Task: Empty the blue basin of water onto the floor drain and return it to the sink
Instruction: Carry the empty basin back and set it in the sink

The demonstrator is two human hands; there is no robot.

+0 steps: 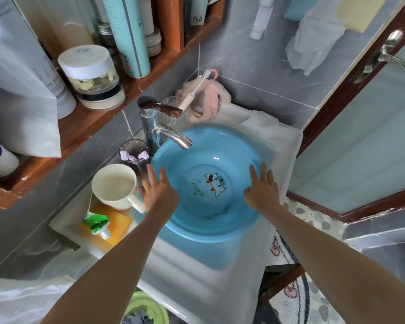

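Sink (pixel 288 146): blue basin (pixel 211 228), water inside.

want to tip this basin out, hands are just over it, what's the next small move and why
Probably lower both hands onto the rim and close a grip: the left hand and right hand are spread open over opposite sides of the blue basin, which sits in the sink.

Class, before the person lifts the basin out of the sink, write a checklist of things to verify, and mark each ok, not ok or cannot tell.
1. Left hand at the basin rim: ok, open, not yet gripping.
2. Right hand at the opposite rim: ok, also open.
3. Faucet spout overhangs the basin: not ok, may catch.
4. Mug close beside the left hand: not ok.
5. Water level: cannot tell.
6. Floor drain: cannot tell, out of view.
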